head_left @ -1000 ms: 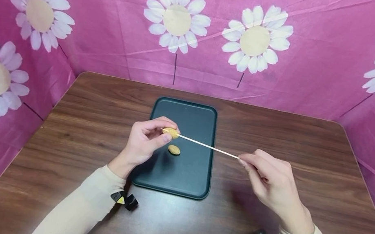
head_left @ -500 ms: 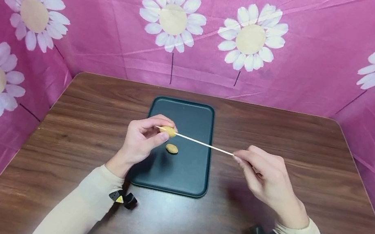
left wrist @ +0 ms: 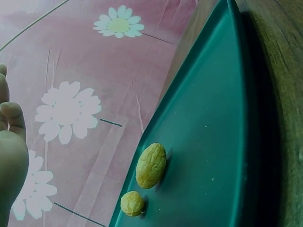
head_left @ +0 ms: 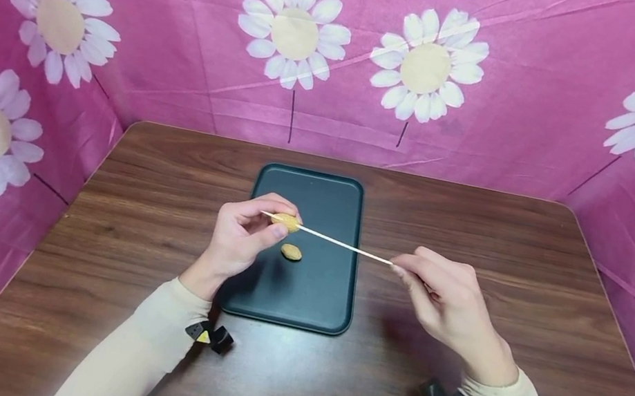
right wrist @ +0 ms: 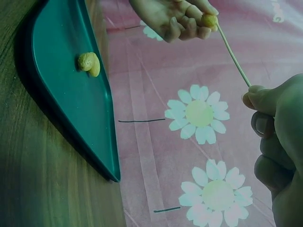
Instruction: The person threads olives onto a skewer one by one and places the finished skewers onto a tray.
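Observation:
My left hand [head_left: 238,234] pinches a small yellow-brown potato [head_left: 286,222] between thumb and fingers, above the tray. A thin wooden skewer [head_left: 341,243] runs from this potato to my right hand [head_left: 452,298], whose thumb and forefinger pinch its right end. The skewer's other tip pokes out at the potato's left side. Beneath the hands, an oval potato [head_left: 291,252] lies on the dark green tray [head_left: 315,303]. In the left wrist view two potatoes sit close together on the tray, one oval [left wrist: 151,165] and one rounder [left wrist: 132,203]. The head view shows only one of these.
The tray stands near the middle of a brown wooden table [head_left: 166,201]. A pink cloth [head_left: 188,64] with large white daisies rises behind the table and at both sides. Each wrist carries a small black camera [head_left: 221,340] that juts inward over the table.
My right hand has come closer to the left, pushing the skewer leftward, and more of its tip sticks out past the held potato. The left hand keeps its grip; the view shifted slightly.

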The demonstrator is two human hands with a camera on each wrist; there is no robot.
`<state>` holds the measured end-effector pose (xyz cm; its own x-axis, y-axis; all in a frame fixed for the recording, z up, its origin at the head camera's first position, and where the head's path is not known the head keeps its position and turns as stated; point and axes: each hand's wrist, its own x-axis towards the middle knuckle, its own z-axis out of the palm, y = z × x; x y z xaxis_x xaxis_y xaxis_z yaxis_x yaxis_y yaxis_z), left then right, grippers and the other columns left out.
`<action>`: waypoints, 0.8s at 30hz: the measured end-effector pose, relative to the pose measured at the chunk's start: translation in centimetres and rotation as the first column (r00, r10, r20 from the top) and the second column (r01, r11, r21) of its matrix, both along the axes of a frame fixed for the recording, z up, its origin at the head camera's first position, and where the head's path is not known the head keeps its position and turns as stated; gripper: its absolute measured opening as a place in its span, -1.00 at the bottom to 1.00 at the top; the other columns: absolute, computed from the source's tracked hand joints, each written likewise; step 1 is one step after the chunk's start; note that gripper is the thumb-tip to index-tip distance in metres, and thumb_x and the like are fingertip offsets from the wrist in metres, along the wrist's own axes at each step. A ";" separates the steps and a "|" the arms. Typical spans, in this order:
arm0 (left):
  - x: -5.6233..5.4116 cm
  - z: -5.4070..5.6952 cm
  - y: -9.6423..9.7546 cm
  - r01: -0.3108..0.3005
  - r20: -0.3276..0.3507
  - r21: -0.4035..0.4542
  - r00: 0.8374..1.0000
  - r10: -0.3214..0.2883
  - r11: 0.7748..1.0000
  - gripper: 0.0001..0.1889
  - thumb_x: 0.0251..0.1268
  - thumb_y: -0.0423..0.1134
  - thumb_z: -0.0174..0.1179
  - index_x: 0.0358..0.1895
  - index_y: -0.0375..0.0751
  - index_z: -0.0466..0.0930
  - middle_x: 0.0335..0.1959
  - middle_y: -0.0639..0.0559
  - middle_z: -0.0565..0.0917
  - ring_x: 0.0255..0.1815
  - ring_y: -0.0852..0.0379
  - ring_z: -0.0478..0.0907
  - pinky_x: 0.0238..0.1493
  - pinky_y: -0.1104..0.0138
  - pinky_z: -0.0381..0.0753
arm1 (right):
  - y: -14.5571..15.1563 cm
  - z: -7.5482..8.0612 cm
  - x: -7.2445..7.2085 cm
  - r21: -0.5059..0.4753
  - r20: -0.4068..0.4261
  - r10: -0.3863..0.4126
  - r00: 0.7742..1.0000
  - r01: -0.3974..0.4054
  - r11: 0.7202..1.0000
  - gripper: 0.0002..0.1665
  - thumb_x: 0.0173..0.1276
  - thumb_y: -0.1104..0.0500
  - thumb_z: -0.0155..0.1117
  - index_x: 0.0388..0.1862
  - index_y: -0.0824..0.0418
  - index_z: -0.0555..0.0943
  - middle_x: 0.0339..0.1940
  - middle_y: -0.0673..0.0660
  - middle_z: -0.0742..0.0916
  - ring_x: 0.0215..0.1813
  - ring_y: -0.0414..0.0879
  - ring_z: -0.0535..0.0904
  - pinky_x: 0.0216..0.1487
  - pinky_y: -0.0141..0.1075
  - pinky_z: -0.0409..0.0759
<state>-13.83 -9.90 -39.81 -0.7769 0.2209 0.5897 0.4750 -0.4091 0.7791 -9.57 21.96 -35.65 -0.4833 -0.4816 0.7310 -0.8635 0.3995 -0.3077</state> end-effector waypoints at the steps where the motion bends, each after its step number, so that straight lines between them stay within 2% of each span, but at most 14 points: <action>1: 0.0 0.0 0.0 -0.001 0.001 -0.001 1.000 0.001 1.000 -0.84 0.42 -0.22 0.49 0.00 0.01 0.85 -0.09 0.08 0.81 -0.01 0.15 0.71 0.04 0.47 0.73 | 0.0 0.0 0.0 0.001 -0.001 -0.002 1.000 0.002 1.000 -0.63 0.73 0.07 0.15 -0.16 0.28 0.76 -0.53 -0.11 0.51 -0.51 -0.39 0.26 -0.51 -0.61 0.18; 16: 0.2 -0.6 0.7 0.000 0.022 0.001 1.000 0.000 1.000 -0.83 0.45 -0.28 0.45 0.01 0.01 0.84 -0.08 0.09 0.81 0.00 0.16 0.71 0.04 0.47 0.73 | -0.1 0.2 -0.2 0.011 0.015 0.001 1.000 -0.001 1.000 -0.65 0.73 0.08 0.15 -0.14 0.26 0.77 -0.52 -0.12 0.51 -0.51 -0.38 0.27 -0.51 -0.60 0.20; 24: 0.1 -0.8 1.0 -0.007 0.023 0.020 1.000 0.006 1.000 -0.84 0.44 -0.23 0.46 0.01 0.01 0.85 -0.08 0.10 0.81 0.01 0.17 0.72 0.06 0.47 0.72 | -0.3 0.3 -0.5 0.008 0.014 0.011 1.000 -0.012 1.000 -0.66 0.72 0.08 0.17 -0.13 0.27 0.77 -0.51 -0.12 0.54 -0.51 -0.39 0.29 -0.50 -0.59 0.22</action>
